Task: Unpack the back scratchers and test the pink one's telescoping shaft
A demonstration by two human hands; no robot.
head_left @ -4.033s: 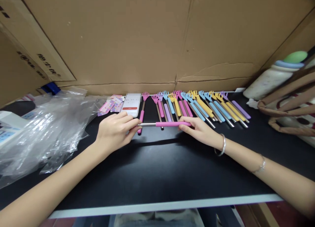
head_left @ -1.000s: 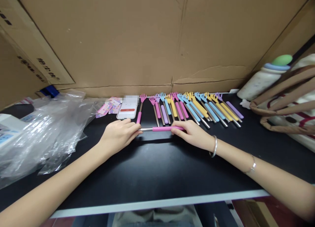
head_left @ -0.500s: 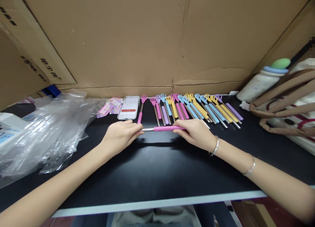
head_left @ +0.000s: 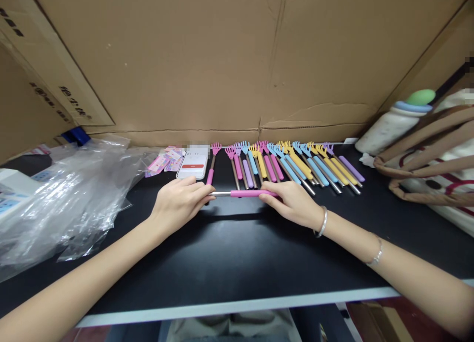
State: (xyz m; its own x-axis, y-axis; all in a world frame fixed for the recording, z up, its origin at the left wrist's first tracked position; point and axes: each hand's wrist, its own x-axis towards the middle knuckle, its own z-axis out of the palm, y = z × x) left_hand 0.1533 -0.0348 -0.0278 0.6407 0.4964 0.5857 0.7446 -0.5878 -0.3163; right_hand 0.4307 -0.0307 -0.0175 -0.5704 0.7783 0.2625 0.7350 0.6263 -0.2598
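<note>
Between my hands a pink-sleeved back scratcher is held level above the black table. My left hand closes on its metal rod end and hides whatever lies beyond. My right hand pinches the pink handle at the other end, with its fingers wrapped round it. Just behind my left hand lies another pink back scratcher, its claw pointing away from me. To its right several back scratchers in pink, purple, blue and yellow lie in a slanting row.
Clear plastic bags pile up on the left, beside a white box. Pink printed cards and a phone lie near the cardboard wall. A bottle and a bag with brown handles stand at the right.
Almost nothing differs. Both hands and the held back scratcher have shifted very slightly, and the view has moved a little.
</note>
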